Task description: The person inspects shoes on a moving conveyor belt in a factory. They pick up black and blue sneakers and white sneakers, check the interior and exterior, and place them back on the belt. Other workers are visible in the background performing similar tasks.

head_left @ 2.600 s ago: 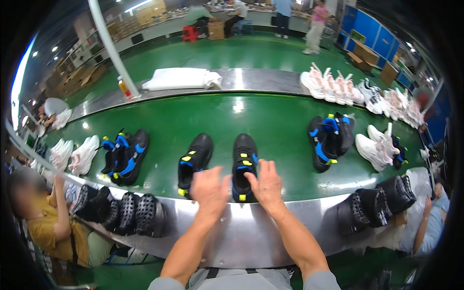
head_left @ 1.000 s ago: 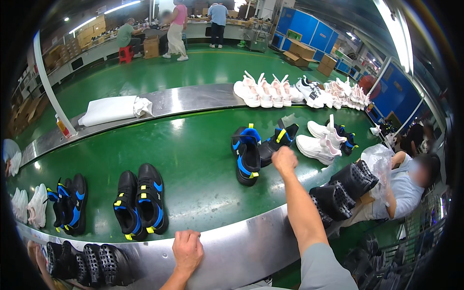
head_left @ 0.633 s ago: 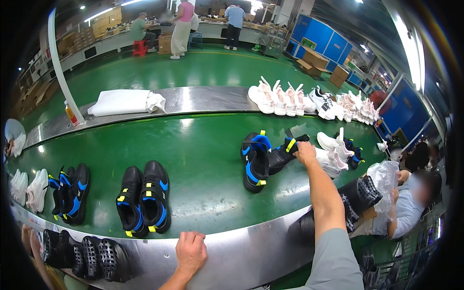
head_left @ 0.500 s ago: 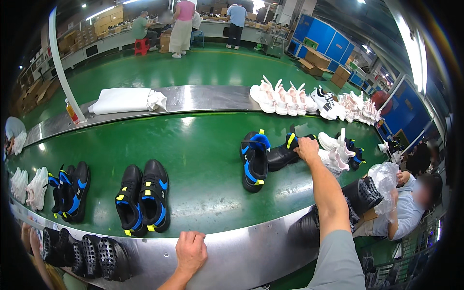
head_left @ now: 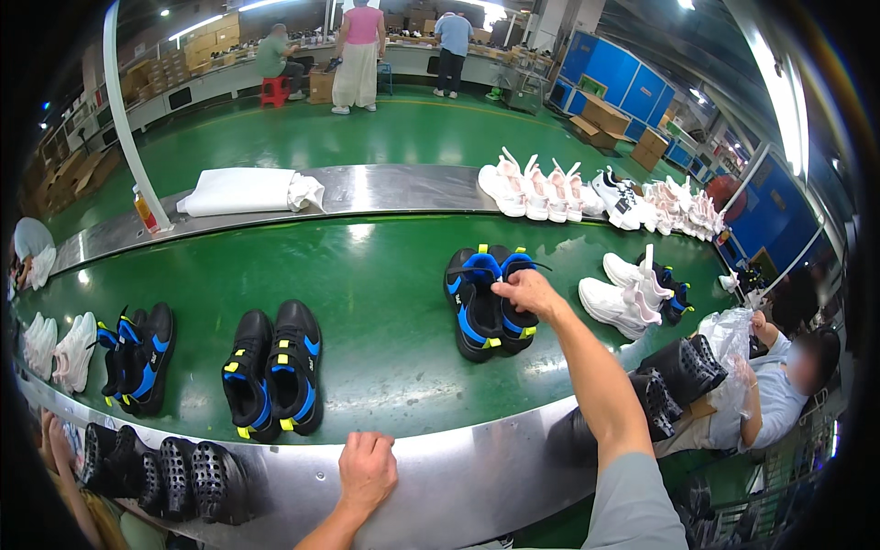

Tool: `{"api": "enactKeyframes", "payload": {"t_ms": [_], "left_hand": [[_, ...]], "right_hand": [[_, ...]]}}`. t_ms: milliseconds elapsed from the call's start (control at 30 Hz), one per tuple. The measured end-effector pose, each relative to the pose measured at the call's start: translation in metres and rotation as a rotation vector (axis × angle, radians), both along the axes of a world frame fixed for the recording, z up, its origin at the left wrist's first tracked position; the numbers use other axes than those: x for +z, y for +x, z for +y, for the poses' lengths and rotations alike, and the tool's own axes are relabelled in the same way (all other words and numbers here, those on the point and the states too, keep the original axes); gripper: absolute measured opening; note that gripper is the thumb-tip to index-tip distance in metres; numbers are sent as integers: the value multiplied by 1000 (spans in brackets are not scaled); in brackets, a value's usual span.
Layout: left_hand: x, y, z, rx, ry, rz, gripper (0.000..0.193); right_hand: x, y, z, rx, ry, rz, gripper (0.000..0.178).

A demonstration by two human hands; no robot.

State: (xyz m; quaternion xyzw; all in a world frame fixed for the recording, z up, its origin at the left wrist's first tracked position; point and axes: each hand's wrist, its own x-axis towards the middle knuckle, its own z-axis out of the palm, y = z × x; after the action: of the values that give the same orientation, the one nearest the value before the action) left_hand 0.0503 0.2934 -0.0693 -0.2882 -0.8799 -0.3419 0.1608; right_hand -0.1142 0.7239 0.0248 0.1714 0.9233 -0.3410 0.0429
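Observation:
My right hand (head_left: 529,293) is closed on the collar of a black sneaker (head_left: 519,332) with blue lining and yellow tabs. That sneaker stands upright against its matching mate (head_left: 470,316) on the green belt. A dark lace or strap sticks out above my fingers. My left hand (head_left: 368,469) rests with curled fingers on the metal border (head_left: 440,463) at the near side, nothing visible in it. Left of centre, another pair of black and blue sneakers (head_left: 272,367) sits on the belt, toes pointing away.
White sneakers (head_left: 623,298) stand right of my right hand. Black perforated shoes (head_left: 197,481) line the near border at left, with black boots (head_left: 674,376) at right. A seated person (head_left: 779,385) holds clear plastic. Along the far ledge are white shoes (head_left: 550,191) and a white sheet bundle (head_left: 243,191).
My right hand has brought the sneaker left from lying on its side to upright beside its mate. My left hand remains on the border.

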Motion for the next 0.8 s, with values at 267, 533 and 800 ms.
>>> {"api": "enactKeyframes", "payload": {"t_ms": [267, 533, 800], "left_hand": [[-4, -1, 6, -28, 39, 31, 24], [26, -19, 17, 15, 19, -63, 29], [98, -111, 173, -81, -136, 238, 63]], "right_hand": [[-16, 42, -65, -60, 457, -38, 53], [7, 136, -132, 104, 95, 321, 30], [-32, 119, -63, 8, 416, 468, 35]]}}
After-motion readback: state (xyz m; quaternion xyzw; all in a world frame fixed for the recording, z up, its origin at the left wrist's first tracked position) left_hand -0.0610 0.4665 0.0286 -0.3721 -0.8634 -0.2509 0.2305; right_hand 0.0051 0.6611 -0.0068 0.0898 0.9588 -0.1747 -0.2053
